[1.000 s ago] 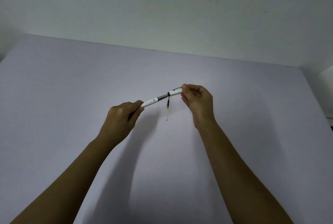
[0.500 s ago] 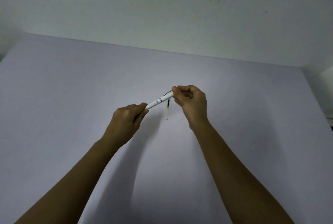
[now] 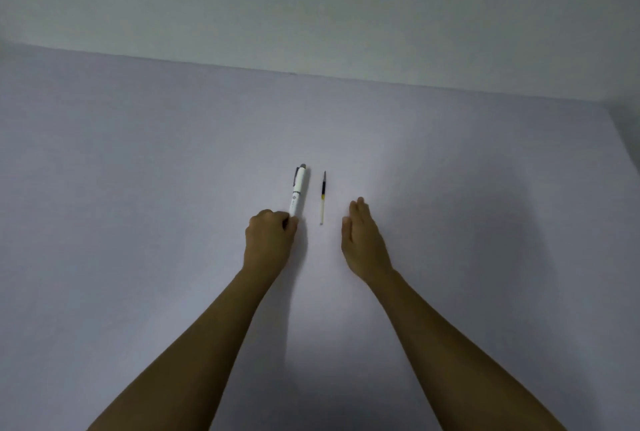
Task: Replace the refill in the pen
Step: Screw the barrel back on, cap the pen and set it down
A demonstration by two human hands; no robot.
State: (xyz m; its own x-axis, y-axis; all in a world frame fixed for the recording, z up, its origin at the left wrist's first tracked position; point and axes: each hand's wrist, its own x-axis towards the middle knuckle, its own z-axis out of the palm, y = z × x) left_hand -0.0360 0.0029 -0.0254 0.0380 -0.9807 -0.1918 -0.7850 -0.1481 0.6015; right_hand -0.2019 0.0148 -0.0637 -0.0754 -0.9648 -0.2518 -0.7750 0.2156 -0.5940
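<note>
Two bare forearms reach over a pale lilac table (image 3: 138, 188), left hand (image 3: 268, 240) curled, pinching the near end of a white pen (image 3: 298, 193) lying flat, right hand (image 3: 363, 243) spread and empty, thin refill (image 3: 322, 197) lying between, just beside the pen, white wall (image 3: 311, 7) beyond

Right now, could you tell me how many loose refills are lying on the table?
1. The refill lies on the table between the white pen and the right hand.
</note>
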